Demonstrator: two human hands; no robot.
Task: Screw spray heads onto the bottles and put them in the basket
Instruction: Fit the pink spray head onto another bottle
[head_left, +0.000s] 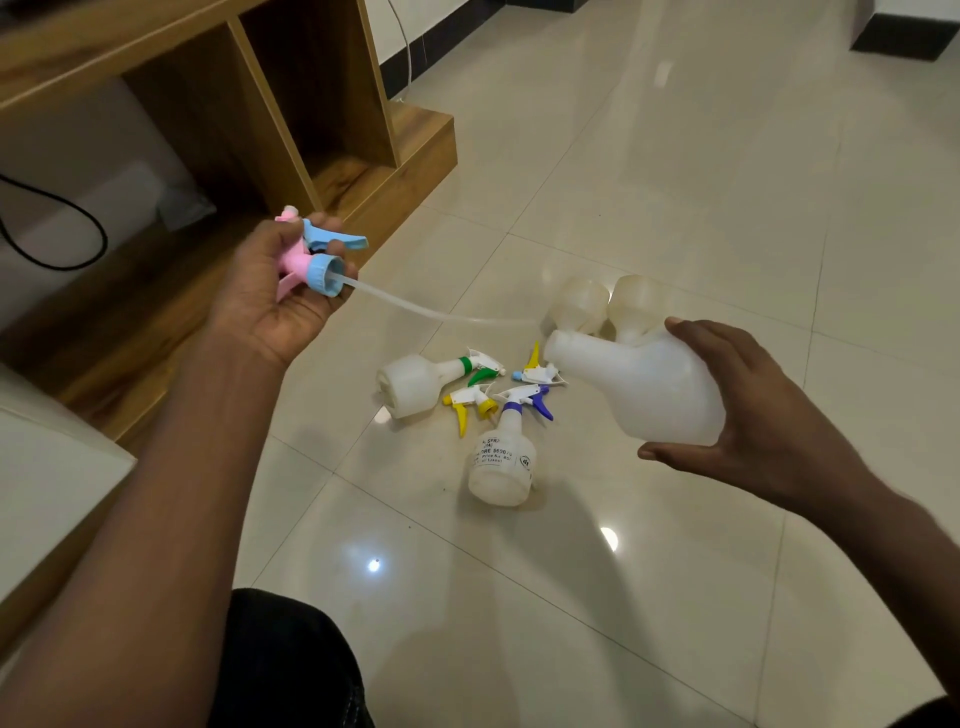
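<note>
My left hand (275, 291) grips a pink and blue spray head (311, 260); its clear dip tube (441, 312) reaches right, its tip just short of a bottle's mouth. My right hand (763, 415) holds that white bottle (649, 389) tilted, with its open neck pointing left. On the floor lie a bottle with a green head (415, 382), a bottle with a blue head (506, 457), a loose yellow head (470, 402), and another loose head (537, 370). Two headless bottles (608, 306) stand behind. No basket is in view.
A wooden shelf unit (291, 124) stands at the left, with a black cable (62, 223) in front of it. Glossy beige floor tiles (675, 182) stretch ahead and to the right. My dark-clothed knee (291, 665) is at the bottom.
</note>
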